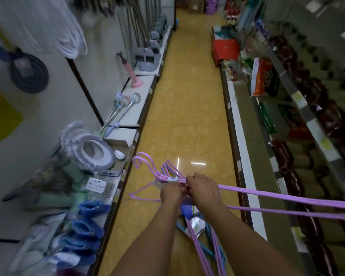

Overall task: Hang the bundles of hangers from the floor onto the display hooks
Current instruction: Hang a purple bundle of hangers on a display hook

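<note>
1. Hangers, purple with some blue ones among them, are held as a bundle above the yellow tiled floor of a shop aisle, their hooks pointing up and to the left.
2. A white band is seen wrapped around the necks of the bundle just below the hooks.
3. The bundle is gripped at the necks by the right hand, whose fingers are curled round the wires.
4. The left hand is closed on the same bundle just beneath, its fingertips touching those of the right hand.
5. Long purple bars of the hangers are shown running out to the right edge of the frame, while others hang down between the forearms.
6. A silver and blue package is visible among the hanging wires below the hands.
7. On the low shelf to the left, blue rubber boots, a wrapped grey toilet seat and a pink plunger are displayed.
8. White coiled hose and a dark coiled hose are hung on the left wall.
9. Packaged goods, blurred, are stacked on the shelves to the right.
</note>
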### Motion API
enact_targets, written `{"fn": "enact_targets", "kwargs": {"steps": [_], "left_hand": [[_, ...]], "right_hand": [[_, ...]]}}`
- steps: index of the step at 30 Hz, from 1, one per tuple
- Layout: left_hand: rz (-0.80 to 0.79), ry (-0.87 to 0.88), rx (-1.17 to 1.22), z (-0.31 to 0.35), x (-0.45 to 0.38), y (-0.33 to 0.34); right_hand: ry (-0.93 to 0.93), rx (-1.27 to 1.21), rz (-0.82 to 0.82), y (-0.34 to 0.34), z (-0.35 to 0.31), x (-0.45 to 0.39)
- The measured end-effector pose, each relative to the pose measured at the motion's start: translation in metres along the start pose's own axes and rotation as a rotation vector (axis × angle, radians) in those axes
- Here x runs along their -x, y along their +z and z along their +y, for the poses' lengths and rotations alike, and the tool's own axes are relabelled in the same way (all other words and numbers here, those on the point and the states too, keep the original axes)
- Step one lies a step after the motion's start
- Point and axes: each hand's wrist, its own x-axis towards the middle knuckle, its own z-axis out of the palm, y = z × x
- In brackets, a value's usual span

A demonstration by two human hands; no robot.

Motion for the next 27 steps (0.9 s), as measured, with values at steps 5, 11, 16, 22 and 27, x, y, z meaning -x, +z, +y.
{"fn": "enact_targets", "kwargs": {"steps": [5, 11, 16, 22, 27], "left_hand": [[0.259, 0.063, -0.222, 0.027, -0.003, -0.074], [0.080, 0.293, -0.260, 0.063, 0.031, -0.121], [0.067, 0.345, -0.252, 0.080, 0.064, -0.129], [0.292, 0.362, -0.348, 0.075, 0.099, -0.159], [0.492, 0.355, -0.424, 0.068, 0.123, -0.190]], "right_hand": [[0.052, -0.032, 0.090, -0.052, -0.005, 0.008], [0.006, -0.020, 0.218, -0.098, -0.037, 0.011], [-0.065, -0.083, 0.195, -0.113, -0.067, 0.010], [-0.317, -0.060, 0.090, -0.110, -0.110, 0.013], [-0.514, -0.031, 0.116, -0.111, -0.142, 0.029]]}}
